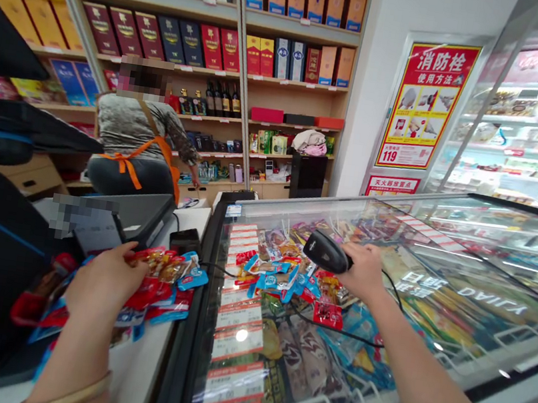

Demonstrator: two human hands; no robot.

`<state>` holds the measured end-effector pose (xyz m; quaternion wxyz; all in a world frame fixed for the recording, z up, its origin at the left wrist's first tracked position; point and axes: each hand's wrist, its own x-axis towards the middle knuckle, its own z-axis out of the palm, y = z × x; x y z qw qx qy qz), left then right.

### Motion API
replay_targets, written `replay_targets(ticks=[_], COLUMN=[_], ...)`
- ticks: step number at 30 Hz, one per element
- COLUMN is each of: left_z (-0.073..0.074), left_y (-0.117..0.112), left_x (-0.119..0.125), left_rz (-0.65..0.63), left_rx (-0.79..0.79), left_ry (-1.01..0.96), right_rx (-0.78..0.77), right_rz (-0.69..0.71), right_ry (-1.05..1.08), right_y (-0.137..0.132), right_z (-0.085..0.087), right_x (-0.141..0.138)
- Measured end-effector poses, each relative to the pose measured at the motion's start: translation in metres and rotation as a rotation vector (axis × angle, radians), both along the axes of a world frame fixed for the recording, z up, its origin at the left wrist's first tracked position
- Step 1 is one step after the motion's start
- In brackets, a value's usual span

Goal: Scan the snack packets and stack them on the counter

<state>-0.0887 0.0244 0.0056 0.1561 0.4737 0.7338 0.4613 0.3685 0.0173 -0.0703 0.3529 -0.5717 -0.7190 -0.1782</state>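
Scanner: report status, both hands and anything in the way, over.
Right hand gripping scanner over freezer. Left hand on snack packets, grip unclear. Cord looped across freezer top, second packet pile there too.

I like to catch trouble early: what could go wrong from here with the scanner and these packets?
The cable runs beside the packets on the glass lid, so it might drag some along if the right hand swings the scanner sharply. The packets on the counter, by the left hand, reach near its edge, so a nudge could push some off. Both piles contain similar red and blue packets, so they might get mixed up.
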Motion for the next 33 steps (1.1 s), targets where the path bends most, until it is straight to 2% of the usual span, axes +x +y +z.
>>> replay_targets(ticks=[3, 5, 6, 7, 9, 11, 13, 16, 20, 24, 29, 33], left_z=[0.008, 0.012, 0.013, 0.014, 0.016, 0.019, 0.021, 0.019, 0.003, -0.014, -0.027, -0.032], left_y=[-0.007, -0.01, -0.01, -0.01, -0.009, -0.008, -0.007, -0.006, -0.007, -0.011, -0.015, -0.013], left_x=[0.009, 0.016, 0.02, 0.025, 0.036, 0.048, 0.063, 0.085, 0.107, 0.119, 0.129, 0.13], left_rz=[0.15, 0.188, 0.209, 0.224, 0.18, 0.035, -0.106, -0.207, -0.337, -0.459, -0.541, -0.511], left_rx=[-0.07, 0.02, 0.119, 0.239, 0.472, 0.546, 0.438, 0.205, 0.09, 0.04, -0.016, -0.136], left_ry=[0.246, 0.273, 0.232, 0.141, -0.198, -0.632, -0.97, -1.179, -1.208, -1.106, -0.922, -0.794], right_rx=[-0.022, -0.024, -0.018, -0.008, 0.022, 0.045, 0.055, 0.049, -0.008, -0.037, -0.077, -0.074], right_rz=[0.0, 0.001, 0.0, -0.001, -0.002, 0.01, 0.042, 0.138, 0.307, 0.41, 0.419, 0.397], right_ry=[-0.005, 0.001, 0.008, 0.015, 0.035, 0.057, 0.075, 0.083, 0.08, 0.089, 0.056, -0.03], right_y=[-0.001, -0.001, -0.002, -0.002, -0.002, -0.004, -0.006, -0.012, -0.021, -0.03, -0.035, -0.038], right_z=[0.002, 0.003, 0.003, 0.004, 0.005, 0.006, 0.009, 0.016, 0.025, 0.03, 0.031, 0.036], right_x=[-0.001, -0.002, -0.002, -0.002, -0.003, -0.004, -0.007, -0.014, -0.028, -0.043, -0.052, -0.052])
